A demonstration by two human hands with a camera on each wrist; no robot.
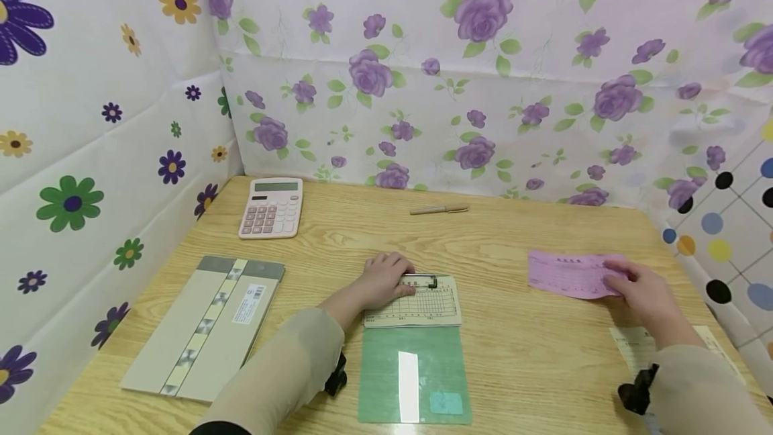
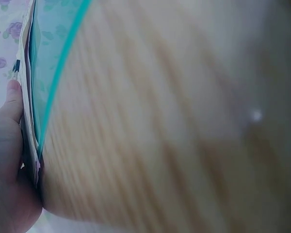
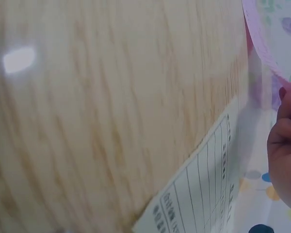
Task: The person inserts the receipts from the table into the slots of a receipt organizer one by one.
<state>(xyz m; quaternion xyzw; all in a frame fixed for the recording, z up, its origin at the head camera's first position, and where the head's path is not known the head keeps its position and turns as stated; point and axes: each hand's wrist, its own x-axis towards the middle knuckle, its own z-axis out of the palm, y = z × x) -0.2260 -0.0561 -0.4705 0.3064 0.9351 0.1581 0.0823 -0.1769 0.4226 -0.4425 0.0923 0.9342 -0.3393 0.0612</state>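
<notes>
My left hand (image 1: 385, 282) grips the top left edge of a translucent green clipboard (image 1: 386, 368), its thumb lying over the papers near the metal clip. A small stack of printed forms (image 1: 423, 307) sits under that clip, covering the board's upper part. In the left wrist view the thumb (image 2: 13, 99) presses the sheets beside the clip. On the right, my right hand (image 1: 649, 297) pinches the right end of a pink printed slip (image 1: 564, 275). The right wrist view shows the slip (image 3: 259, 39) standing off the table at the fingertips.
Below the right forearm lies a cream form (image 1: 634, 348), partly hidden. A grey-and-beige folder (image 1: 175, 348) lies at the left. Behind it sits a pink calculator (image 1: 272, 210). A pen (image 1: 439, 209) lies near the table's back edge. Floral cloth walls (image 1: 423, 119) enclose the wooden table (image 1: 513, 368).
</notes>
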